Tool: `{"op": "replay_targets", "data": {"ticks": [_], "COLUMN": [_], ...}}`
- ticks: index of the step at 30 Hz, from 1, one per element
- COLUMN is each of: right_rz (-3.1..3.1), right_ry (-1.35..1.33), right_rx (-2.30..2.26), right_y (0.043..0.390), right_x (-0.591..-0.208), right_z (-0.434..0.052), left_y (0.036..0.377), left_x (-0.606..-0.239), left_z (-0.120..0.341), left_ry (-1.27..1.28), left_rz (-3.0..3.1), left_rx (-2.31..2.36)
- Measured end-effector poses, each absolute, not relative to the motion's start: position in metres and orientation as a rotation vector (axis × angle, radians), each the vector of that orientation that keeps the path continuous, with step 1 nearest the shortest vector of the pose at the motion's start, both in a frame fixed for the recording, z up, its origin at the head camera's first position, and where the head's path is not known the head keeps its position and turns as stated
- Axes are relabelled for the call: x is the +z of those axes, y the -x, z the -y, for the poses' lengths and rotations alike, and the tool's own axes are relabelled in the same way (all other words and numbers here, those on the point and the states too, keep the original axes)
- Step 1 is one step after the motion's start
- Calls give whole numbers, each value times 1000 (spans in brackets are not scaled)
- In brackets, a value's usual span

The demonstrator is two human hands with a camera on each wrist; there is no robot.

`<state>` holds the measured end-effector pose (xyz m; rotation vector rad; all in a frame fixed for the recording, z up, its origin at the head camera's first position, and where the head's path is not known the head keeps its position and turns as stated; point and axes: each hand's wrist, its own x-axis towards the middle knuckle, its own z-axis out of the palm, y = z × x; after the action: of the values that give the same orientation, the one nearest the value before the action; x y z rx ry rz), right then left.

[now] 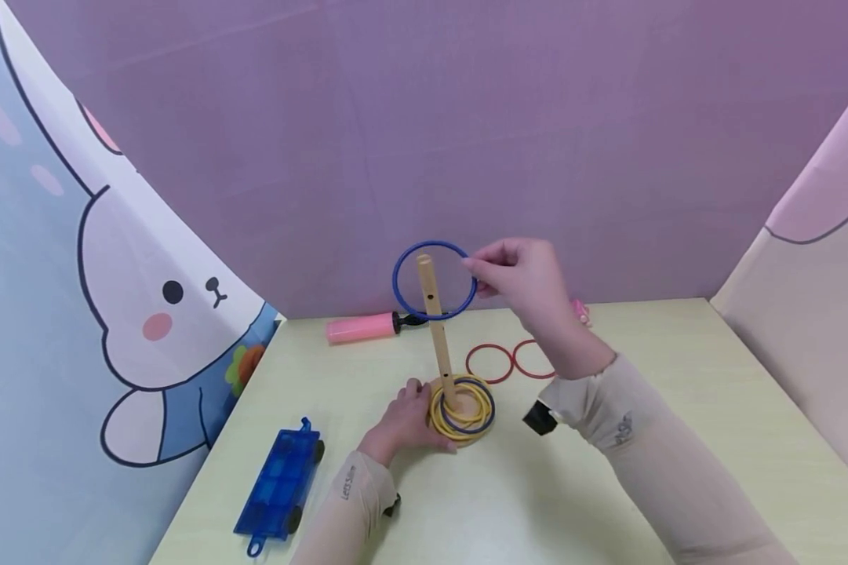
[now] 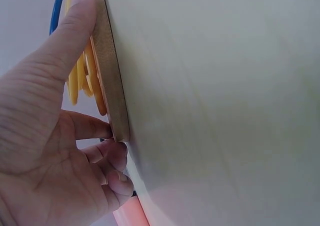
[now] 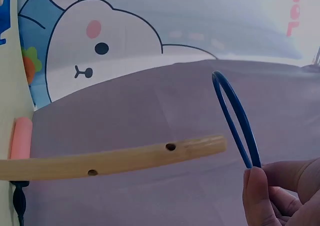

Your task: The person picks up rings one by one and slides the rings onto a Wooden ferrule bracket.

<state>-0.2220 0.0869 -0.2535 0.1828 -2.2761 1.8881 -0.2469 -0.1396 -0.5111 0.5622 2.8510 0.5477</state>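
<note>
My right hand (image 1: 518, 275) pinches a blue ring (image 1: 431, 243) by its edge between thumb and fingers. In the right wrist view the ring is held just beyond the tip of the upright wooden post (image 3: 125, 160), apart from it. Several yellow rings (image 1: 434, 408) and another blue ring (image 1: 493, 410) lie around the foot of the post. My left hand (image 1: 409, 420) grips the round wooden base (image 2: 111, 71) from the left side, its thumb along the near edge and its fingers curled behind.
Two red rings (image 1: 490, 382) lie side by side behind the stand. A pink hand pump (image 1: 360, 328) with a black nozzle lies at the back, and a small pink object (image 1: 581, 312) at the back right. A blue toy wagon (image 1: 278, 482) stands at the left.
</note>
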Motion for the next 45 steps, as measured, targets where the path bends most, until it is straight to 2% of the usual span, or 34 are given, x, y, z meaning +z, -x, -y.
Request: {"op": "replay_targets", "data": {"ticks": [7,18,26,29,37,45], "right_rz": [2370,2585,2632,2635,2691,2772], "right_ry": [-70,-20,29,70,95,59], "right_rx": [1848,1675,1672,1617,1086,956], "right_y": [237,245,254,261,284,295], "right_x": [-280,-400,-462,-477,-502,-515], "right_z": [-85,-88,-95,-105,-120,-119], "left_y": [244,245,246,246,245,245], "left_x": [-509,-507,-509,-510,-513,-510], "left_z": [139,140,140,139,139,138], "left_ry": [-569,-605,-607,-603,-584,-574], "left_rz": [-2837,-2876,-2886,-2888,-2879,-2873], "left_rx": [574,543,546,544,551,534]}}
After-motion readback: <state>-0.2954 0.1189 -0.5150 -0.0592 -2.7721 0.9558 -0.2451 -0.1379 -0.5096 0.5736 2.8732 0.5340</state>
